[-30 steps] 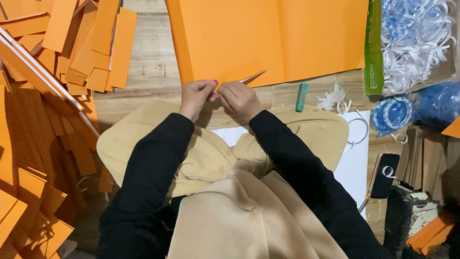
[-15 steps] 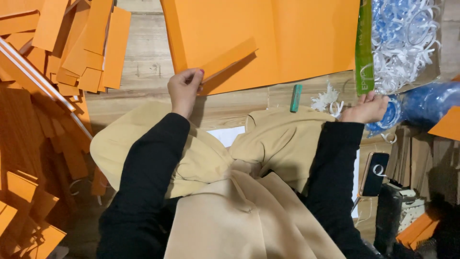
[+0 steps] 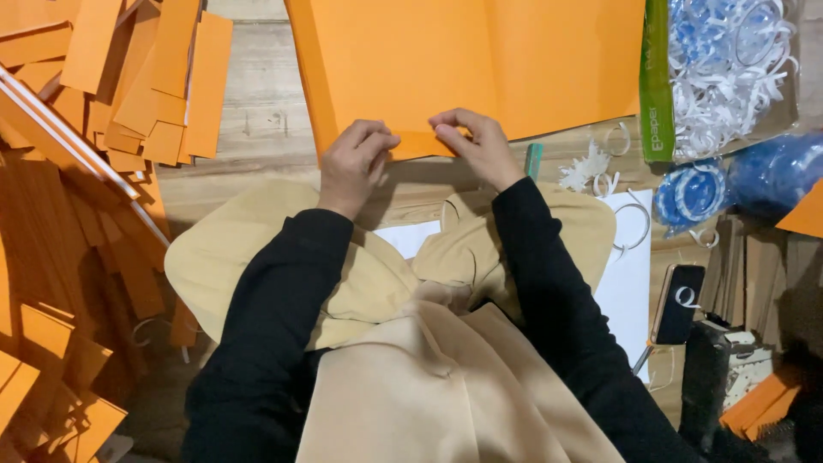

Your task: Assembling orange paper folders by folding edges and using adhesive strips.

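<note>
A large orange paper sheet lies flat on the wooden floor in front of me. My left hand presses and pinches its near edge with curled fingers. My right hand pinches the same edge a little to the right, fingertips on the paper. The two hands are a short gap apart. Both arms are in black sleeves over my beige-clothed lap.
Cut orange strips are heaped at the upper left, with stacked orange pieces down the left side. On the right are a green packet, a bag of white loops, blue bags, a teal pen, a phone and a white sheet.
My left hand had lifted an orange strip while my right hand reached out to the right. Both hands are now back together on the sheet's near edge.
</note>
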